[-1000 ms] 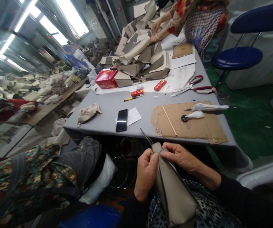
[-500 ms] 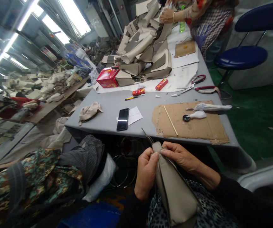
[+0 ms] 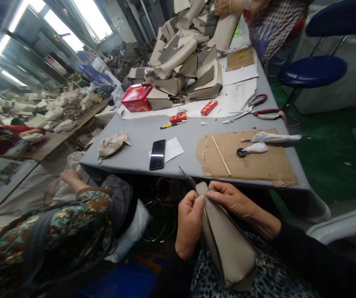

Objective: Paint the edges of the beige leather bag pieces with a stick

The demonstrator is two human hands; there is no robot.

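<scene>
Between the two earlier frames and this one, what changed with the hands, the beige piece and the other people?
The neighbour's hand has come into view, reaching left. The far co-worker now lifts a beige panel off the pile. Unchanged: left hand and right hand keep their grip on the beige leather piece; the black phone lies as before.

The person wore black long sleeves (image 3: 314, 256) and a leopard-print garment (image 3: 273, 283) over the lap; hands were bare.
</scene>
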